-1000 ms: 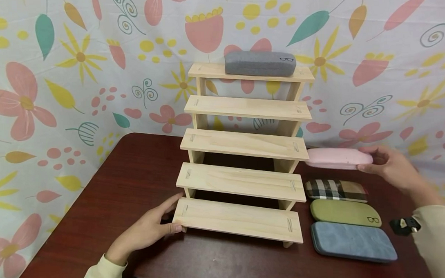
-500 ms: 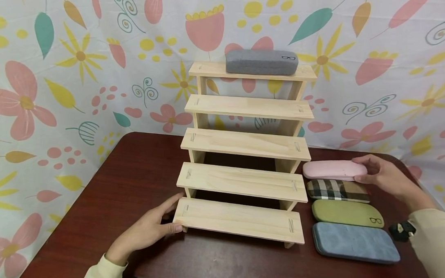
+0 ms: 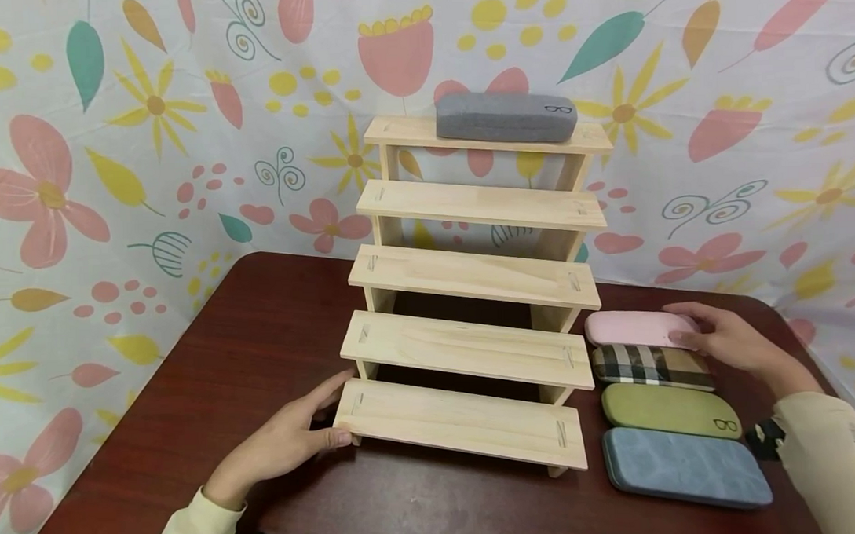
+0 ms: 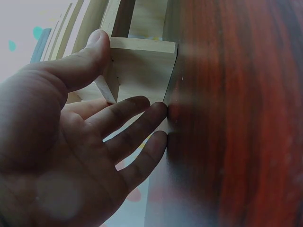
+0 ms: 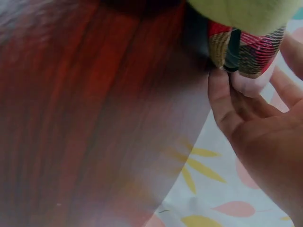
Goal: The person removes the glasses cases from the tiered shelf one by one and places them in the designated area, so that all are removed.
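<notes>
In the head view, my right hand (image 3: 730, 343) holds a pink glasses case (image 3: 631, 327) by its right end, thumb in front and fingers behind. It lies just behind a plaid glasses case (image 3: 650, 366), at the far end of a row with a green case (image 3: 669, 410) and a blue case (image 3: 685, 466). My left hand (image 3: 285, 441) grips the left end of the lowest step of a five-tier wooden stand (image 3: 461, 423). The left wrist view shows the thumb (image 4: 97, 45) on the board's edge and the other fingers beneath, near the tabletop.
A grey glasses case (image 3: 503, 117) sits on the stand's top tier. The dark red-brown table (image 3: 191, 385) ends against a flower-printed cloth (image 3: 217, 109) behind. The row of cases stands close to the stand's right side.
My right hand has brought the pink case down and nearer, from beside the stand's third step to behind the plaid case. My left hand has stayed on the stand.
</notes>
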`<state>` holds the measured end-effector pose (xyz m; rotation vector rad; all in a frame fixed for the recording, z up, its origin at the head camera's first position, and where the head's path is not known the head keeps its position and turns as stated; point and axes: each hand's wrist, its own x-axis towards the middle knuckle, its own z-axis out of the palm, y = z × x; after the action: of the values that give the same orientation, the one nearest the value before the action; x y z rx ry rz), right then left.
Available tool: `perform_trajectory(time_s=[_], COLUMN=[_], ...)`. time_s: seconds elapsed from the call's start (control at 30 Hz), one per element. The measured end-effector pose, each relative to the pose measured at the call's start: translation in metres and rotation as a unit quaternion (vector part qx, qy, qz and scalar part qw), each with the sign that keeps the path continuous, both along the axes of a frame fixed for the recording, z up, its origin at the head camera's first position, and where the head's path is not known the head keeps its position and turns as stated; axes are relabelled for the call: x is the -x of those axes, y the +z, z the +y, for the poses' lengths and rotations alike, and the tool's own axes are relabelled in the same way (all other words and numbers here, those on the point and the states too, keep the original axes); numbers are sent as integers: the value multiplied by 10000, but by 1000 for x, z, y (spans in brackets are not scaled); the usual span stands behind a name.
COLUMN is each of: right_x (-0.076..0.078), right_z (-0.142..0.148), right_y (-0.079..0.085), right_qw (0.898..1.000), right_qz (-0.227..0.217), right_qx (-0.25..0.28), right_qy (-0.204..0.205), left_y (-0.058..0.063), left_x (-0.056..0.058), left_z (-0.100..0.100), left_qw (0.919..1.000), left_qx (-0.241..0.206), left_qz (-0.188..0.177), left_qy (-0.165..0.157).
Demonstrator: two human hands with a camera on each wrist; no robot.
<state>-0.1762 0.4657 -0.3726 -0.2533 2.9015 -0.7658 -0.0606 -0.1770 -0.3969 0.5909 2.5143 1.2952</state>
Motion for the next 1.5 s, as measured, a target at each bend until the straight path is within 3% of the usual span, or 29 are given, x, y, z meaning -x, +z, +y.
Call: perform_trajectory(time_s=[0.37,0.7,1.2,1.33,1.5], right_x=[4,5,7,11,20], right_z=[1,1,-4,-9,-37], right_y=[2,3,9,23,67], right_qw=[9990,9984,9956,9933,9922], right_qz=[146,-17,-34,173,980], right_qx=[-365,-533,-703,-931,-608], right_qy=[207,195,611,665,471], left_y=[1,4,4,1,-1], left_x=[2,1,-1,0,-1], left_z=[0,2,3,2,1], left_qw=[10000,10000,10000,10000,10000], left_qx=[-10,-25,-52,-53,-62], left_qz=[-36,-28,45,-12,19], left_qy=[-17,-56,-64,-66,-62])
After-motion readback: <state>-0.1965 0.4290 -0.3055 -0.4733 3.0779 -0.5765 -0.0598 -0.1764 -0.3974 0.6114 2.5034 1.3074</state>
